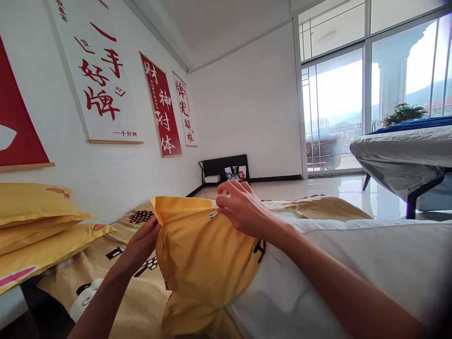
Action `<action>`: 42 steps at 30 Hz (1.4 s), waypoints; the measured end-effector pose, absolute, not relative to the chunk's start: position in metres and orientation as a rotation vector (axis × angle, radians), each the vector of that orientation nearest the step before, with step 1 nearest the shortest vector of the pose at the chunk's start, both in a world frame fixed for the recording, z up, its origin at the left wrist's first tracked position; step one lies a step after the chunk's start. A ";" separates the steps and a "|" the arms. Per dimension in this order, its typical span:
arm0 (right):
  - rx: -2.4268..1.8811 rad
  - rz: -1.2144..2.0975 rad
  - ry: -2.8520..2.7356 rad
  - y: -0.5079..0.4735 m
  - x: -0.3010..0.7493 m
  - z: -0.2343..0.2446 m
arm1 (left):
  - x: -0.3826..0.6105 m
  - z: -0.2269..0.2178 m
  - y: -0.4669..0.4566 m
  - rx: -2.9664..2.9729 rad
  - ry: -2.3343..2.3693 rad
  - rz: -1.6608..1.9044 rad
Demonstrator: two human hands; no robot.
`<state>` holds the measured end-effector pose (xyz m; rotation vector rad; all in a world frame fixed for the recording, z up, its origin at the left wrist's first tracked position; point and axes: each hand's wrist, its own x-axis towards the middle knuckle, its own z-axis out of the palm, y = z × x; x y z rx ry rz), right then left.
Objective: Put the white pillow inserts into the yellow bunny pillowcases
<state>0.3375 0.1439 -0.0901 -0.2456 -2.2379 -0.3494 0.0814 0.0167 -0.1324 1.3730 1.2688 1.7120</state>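
Note:
A yellow pillowcase [197,254] with small black and white print stands bunched in front of me, over one end of a white pillow [353,263] that stretches off to the right. My right hand [240,207] is closed in a pinch on the pillowcase's top edge. At the left corner of the case, my left hand [146,235] grips the cloth; its fingertips are hidden behind the fabric. Wrinkles run down the yellow cloth between both hands.
Several yellow pillows [35,207] are stacked at the left. Beneath my work lies a tan patterned blanket [141,296]. A plastic-covered table [402,146] stands right, near glass doors [334,108]. A black low piece of furniture [226,167] is against the far wall.

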 end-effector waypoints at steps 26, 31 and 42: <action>-0.618 -0.147 -2.381 0.192 0.374 -0.072 | 0.070 -0.116 0.033 1.689 1.469 1.681; -0.550 -0.633 -2.217 0.186 0.388 -0.073 | 0.087 -0.115 0.032 1.660 1.464 1.769; -0.575 0.177 -2.270 0.191 0.380 -0.081 | 0.125 -0.114 0.026 1.196 1.539 1.861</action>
